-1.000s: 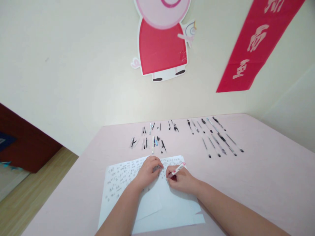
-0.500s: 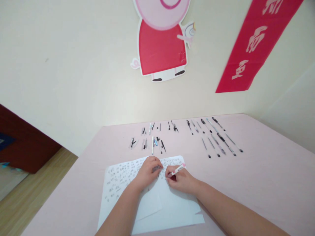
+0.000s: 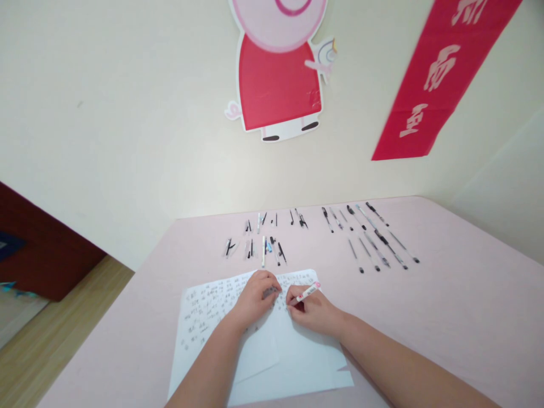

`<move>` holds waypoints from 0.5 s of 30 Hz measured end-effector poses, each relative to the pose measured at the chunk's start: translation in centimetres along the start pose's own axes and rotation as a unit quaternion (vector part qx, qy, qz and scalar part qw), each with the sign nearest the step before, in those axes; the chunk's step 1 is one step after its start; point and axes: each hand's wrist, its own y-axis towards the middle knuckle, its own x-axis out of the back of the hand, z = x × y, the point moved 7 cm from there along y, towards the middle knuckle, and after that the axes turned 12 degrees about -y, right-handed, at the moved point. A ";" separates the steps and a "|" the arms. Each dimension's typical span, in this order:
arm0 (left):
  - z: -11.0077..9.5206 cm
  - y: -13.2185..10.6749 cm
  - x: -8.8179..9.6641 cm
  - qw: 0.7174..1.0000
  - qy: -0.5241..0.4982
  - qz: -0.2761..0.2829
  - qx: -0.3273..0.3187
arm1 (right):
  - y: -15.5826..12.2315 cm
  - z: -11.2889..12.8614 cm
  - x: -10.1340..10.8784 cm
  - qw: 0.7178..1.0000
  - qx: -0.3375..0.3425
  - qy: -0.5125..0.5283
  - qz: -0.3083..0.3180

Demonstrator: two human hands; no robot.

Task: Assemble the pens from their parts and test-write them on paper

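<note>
A white pen [image 3: 308, 292] with dark print and a pink end is gripped in my right hand [image 3: 312, 311]. Its tip is low against a white sheet of paper [image 3: 310, 357], mostly hidden by the fingers. My left hand [image 3: 257, 297] lies on the paper just left of it, fingers slightly bent and thumb apart from them, holding nothing. Rows of dark handwriting cover the sheet's upper and left parts. A smaller white sheet [image 3: 261, 354] appears to lie on top, partly under my left forearm.
Beyond the paper, disassembled pen parts [image 3: 255, 249] lie in two rows on the pink table [image 3: 446, 328]. Several pens and refills [image 3: 382, 243] are lined up to the right. Behind stands a wall with a pig cutout [image 3: 280, 85] and a red banner [image 3: 442, 73].
The pen and my right hand have shifted very slightly over the paper. My left hand stays in place.
</note>
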 end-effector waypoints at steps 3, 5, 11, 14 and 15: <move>0.0 0.0 0.0 1.000 -0.001 -0.002 -0.001 | 0.0 0.0 0.1 1.000 0.003 -0.001 -0.009; 0.0 0.0 0.0 1.000 0.000 -0.002 -0.002 | 0.0 -0.1 0.1 1.000 -0.001 -0.002 -0.002; 0.1 0.0 -0.1 1.000 0.001 -0.002 -0.009 | 0.0 0.1 0.2 1.000 -0.001 0.001 0.003; 0.0 0.0 -0.1 1.000 0.001 -0.001 -0.008 | 0.0 0.1 0.1 1.000 0.003 0.001 0.001; 0.0 0.0 -0.1 1.000 0.000 -0.001 -0.008 | 0.0 0.1 0.1 1.000 0.003 0.002 0.000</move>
